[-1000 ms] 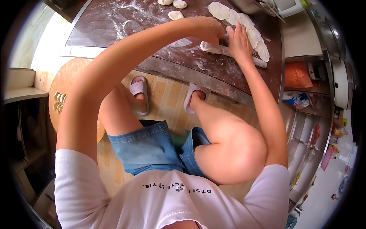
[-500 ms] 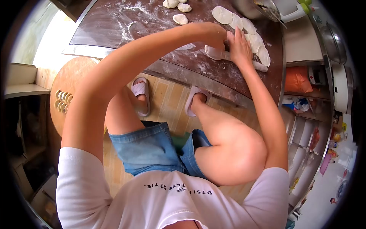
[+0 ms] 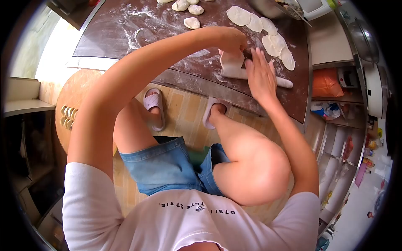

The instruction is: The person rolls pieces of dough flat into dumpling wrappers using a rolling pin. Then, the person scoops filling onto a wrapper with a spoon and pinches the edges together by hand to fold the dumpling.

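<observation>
Lettering [image 3: 196, 206] in black crosses the white shirt [image 3: 167, 226] closest to the camera. Beyond it come blue denim shorts [image 3: 161, 169], bare legs, and two pale slippers [image 3: 153, 101] on the wood-patterned floor [image 3: 180, 111]. Off to the left, partly hidden by the left arm, a round board [image 3: 79, 90] bears two rows of small crescent pieces [image 3: 67, 117].

Past the feet begins the dark, flour-dusted surface [image 3: 100, 42]. Near its front edge lies a rolling pin [image 3: 284, 82], and across it rests the right hand [image 3: 261, 79], its fingers nearly straight and slightly parted. A thin dough sheet [image 3: 231, 62] rises from the pin's left part to the left hand [image 3: 232, 39], whose bent fingers hold its upper edge; their exact grip is partly hidden.

Farther off, to the right, flat dough rounds [image 3: 238, 16] form an overlapping, curved row. Plump dough lumps [image 3: 192, 23] sit left of them, beyond the left forearm. A metal bowl [image 3: 268, 7] stands at the far right, cut by the frame.
</observation>
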A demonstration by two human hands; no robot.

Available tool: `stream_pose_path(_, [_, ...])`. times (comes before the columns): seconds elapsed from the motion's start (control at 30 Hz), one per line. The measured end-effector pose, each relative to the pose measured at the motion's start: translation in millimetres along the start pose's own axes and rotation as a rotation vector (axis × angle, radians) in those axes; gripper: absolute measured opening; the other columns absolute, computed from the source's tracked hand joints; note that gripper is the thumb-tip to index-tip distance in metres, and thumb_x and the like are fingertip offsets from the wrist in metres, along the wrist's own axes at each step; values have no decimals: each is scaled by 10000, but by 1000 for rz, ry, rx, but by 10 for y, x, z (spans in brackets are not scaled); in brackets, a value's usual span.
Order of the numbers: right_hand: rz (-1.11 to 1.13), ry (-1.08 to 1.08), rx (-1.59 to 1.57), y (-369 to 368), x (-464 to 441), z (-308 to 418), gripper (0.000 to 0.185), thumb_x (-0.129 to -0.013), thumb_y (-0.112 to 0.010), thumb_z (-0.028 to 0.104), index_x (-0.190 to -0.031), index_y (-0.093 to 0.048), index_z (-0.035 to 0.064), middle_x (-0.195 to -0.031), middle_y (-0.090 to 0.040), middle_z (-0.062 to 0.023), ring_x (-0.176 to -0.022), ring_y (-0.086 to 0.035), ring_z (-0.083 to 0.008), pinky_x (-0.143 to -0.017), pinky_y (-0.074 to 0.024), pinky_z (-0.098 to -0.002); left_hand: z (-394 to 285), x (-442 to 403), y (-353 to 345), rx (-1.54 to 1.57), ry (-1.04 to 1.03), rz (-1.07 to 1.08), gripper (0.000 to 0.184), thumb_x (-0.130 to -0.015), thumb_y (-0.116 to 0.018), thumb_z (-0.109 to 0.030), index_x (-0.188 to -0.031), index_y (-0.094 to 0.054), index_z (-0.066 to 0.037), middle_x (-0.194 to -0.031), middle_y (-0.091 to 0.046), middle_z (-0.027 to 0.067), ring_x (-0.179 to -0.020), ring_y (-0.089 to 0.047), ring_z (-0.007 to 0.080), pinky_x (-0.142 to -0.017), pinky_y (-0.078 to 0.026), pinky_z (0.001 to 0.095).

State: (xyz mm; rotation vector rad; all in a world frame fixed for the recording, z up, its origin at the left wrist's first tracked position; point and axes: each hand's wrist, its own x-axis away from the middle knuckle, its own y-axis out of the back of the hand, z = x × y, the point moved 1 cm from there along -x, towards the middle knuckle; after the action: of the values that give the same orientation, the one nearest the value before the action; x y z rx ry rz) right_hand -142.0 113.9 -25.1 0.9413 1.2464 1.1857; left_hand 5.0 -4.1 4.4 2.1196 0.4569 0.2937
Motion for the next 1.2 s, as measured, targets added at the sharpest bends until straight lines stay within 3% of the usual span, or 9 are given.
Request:
stream_pose_path(0.17, [-67,41,-11,-28,15,-9,498,-922,-351,311,-1299,-365,-15,-1345,-374,-203,-1279,-320,-308,-1047,-205,-470,125,65,-56,162,-2,-57,171,-699,-581,-127,-825,-560,-14,-711,-584,113,-668,-568,244,-615,-447,347])
stream_pose_path(0.3, [-131,-85,-32,-141,-732,-83,520,-924,-333,350,-1308,-357,0,-1369,-345,-192,-1286,-301,-317,-1058,-192,-455,19,-5,-1,-74,95,-52,239,-717,-602,-204,-873,-603,-22,-797,-628,135,-731,-601,265,-646,-457,363])
stream_pose_path(0.4, [-8,-63,10,-94,-312,-36,521,-925,-334,353,-1305,-367,-2,-1371,-337,-202,-1293,-291,-316,-1056,-194,-463,32,-8,10,-68,65,-52,233,-706,-603,-204,-849,-607,-20,-775,-621,128,-702,-597,253,-628,-462,356])
stream_pose_path(0.53, [24,35,-14,112,303,51,512,-922,-370,332,-1296,-380,-17,-1357,-356,-207,-1291,-302,-309,-1051,-198,-467,26,71,-35,254,143,21,218,-695,-597,-178,-841,-596,-16,-751,-610,116,-674,-588,236,-611,-458,347])
stream_pose_path(0.73, [-121,-41,28,-135,-681,-84,530,-933,-305,376,-1283,-396,-12,-1354,-370,-185,-1283,-309,-305,-1058,-182,-455,59,-44,9,-144,105,-4,216,-692,-588,-174,-850,-612,-28,-807,-629,119,-736,-600,272,-643,-456,371])
stream_pose_path(0.83, [-6,-2,19,-95,-269,-56,545,-933,-313,378,-1292,-377,-27,-1368,-349,-188,-1294,-291,-309,-1056,-185,-464,-11,37,52,-75,112,11,229,-683,-592,-185,-857,-627,-40,-814,-631,116,-758,-602,282,-647,-455,384])
stream_pose_path(1.0, [54,60,-32,99,206,49,510,-934,-337,344,-1292,-384,-16,-1371,-338,-200,-1294,-294,-307,-1054,-188,-468,46,83,11,75,61,8,133,-675,-588,-127,-771,-572,-37,-731,-586,82,-686,-573,210,-586,-446,328])
stream_pose_path(1.1, [-55,-19,4,-139,-505,-117,532,-940,-301,385,-1298,-388,0,-1368,-352,-183,-1291,-302,-296,-1060,-189,-443,80,42,23,-47,-12,-70,213,-684,-609,-186,-834,-613,-34,-757,-604,113,-712,-586,263,-622,-453,369])
stream_pose_path(1.2, [-51,-65,-14,-146,-602,-89,551,-938,-292,410,-1302,-387,7,-1364,-365,-169,-1289,-308,-288,-1062,-187,-440,165,-44,10,-98,76,29,247,-680,-616,-215,-843,-626,-29,-780,-609,130,-739,-587,285,-645,-454,384])
